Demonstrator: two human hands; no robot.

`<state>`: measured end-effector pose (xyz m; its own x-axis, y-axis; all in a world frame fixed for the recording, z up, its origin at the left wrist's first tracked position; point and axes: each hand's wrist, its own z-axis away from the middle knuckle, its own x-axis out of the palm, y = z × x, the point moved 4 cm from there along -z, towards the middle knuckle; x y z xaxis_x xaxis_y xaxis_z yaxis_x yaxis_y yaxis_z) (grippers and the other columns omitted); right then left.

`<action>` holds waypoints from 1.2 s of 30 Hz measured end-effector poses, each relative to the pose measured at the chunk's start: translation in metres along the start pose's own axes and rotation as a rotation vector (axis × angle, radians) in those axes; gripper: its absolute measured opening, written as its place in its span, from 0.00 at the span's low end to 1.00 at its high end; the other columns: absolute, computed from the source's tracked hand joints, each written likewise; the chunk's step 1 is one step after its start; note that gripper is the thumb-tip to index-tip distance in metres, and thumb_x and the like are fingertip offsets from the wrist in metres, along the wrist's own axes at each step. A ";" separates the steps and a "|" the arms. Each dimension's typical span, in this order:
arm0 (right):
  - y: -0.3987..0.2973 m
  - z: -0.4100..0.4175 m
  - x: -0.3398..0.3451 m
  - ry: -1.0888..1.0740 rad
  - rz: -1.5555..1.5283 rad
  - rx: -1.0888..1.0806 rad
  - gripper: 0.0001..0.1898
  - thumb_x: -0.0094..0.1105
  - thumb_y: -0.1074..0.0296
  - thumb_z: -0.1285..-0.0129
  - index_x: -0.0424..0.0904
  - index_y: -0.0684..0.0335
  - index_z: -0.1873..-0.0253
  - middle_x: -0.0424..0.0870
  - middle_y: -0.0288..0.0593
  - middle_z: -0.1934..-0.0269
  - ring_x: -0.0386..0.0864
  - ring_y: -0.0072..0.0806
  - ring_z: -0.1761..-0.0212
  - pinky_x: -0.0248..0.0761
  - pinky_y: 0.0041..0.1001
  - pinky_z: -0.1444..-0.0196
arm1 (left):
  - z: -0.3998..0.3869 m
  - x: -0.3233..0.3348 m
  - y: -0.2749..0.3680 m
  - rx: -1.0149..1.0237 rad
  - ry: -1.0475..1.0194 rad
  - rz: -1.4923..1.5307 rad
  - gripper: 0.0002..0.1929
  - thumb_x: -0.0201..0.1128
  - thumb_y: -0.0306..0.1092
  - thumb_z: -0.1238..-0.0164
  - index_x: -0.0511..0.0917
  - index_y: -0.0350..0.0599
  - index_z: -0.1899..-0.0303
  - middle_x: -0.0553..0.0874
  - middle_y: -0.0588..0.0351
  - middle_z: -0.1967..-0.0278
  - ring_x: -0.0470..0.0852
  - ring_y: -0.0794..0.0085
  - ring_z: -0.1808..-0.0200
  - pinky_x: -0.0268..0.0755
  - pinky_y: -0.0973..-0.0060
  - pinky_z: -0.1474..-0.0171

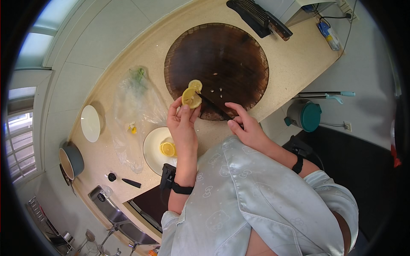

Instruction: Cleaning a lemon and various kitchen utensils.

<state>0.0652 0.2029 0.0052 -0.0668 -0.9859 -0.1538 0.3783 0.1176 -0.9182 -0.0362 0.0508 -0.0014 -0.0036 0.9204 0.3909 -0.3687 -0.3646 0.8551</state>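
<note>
My left hand (184, 120) holds a lemon slice (191, 98) up at the near left edge of a round dark wooden chopping board (221, 54). In my right hand (245, 126) is a small black-bladed knife (214, 107), its tip touching or just over that slice. Another lemon slice (195, 84) shows just beyond the held one. Several pale seeds (220, 92) lie on the board. Below my left hand, partly hidden by the forearm, a white plate (153, 160) bears more lemon slices (168, 149).
Left of the board lies a clear plastic bag (125, 108) with something green inside. A white bowl (91, 123), a grey pot (73, 162) and a black knife sheath (131, 183) stand or lie further left. A knife block (253, 16) is at the back, a sink (110, 208) at lower left.
</note>
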 end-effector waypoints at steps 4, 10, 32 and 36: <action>0.004 0.000 0.002 -0.003 -0.112 0.018 0.23 0.47 0.70 0.33 0.57 0.59 0.34 0.72 0.38 0.79 0.70 0.22 0.75 0.65 0.24 0.68 | 0.000 0.000 0.000 -0.008 0.005 0.008 0.13 0.49 0.24 0.31 0.66 0.34 0.47 0.79 0.44 0.51 0.81 0.61 0.50 0.75 0.65 0.45; 0.006 -0.003 -0.005 -0.005 -0.231 0.084 0.21 0.44 0.69 0.31 0.57 0.58 0.34 0.69 0.34 0.80 0.67 0.18 0.76 0.65 0.21 0.69 | -0.001 -0.004 0.000 -0.013 0.037 0.020 0.12 0.50 0.26 0.29 0.67 0.33 0.48 0.79 0.47 0.52 0.81 0.64 0.51 0.76 0.68 0.45; 0.004 -0.003 -0.007 -0.028 -0.242 0.058 0.21 0.44 0.68 0.31 0.58 0.58 0.35 0.70 0.33 0.79 0.67 0.17 0.76 0.64 0.20 0.70 | 0.001 -0.005 0.005 -0.050 -0.013 -0.009 0.10 0.49 0.25 0.31 0.68 0.36 0.51 0.80 0.45 0.53 0.81 0.62 0.50 0.74 0.65 0.45; 0.007 -0.004 -0.009 -0.029 -0.241 0.045 0.21 0.44 0.66 0.30 0.57 0.58 0.34 0.70 0.33 0.79 0.65 0.15 0.78 0.61 0.17 0.74 | 0.006 -0.004 0.017 0.118 -0.058 -0.232 0.08 0.50 0.25 0.31 0.69 0.38 0.53 0.79 0.43 0.50 0.77 0.65 0.45 0.67 0.69 0.40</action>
<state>0.0644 0.2127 -0.0013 -0.1336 -0.9879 0.0794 0.3956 -0.1266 -0.9097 -0.0373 0.0402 0.0134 0.1232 0.9730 0.1953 -0.2428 -0.1613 0.9566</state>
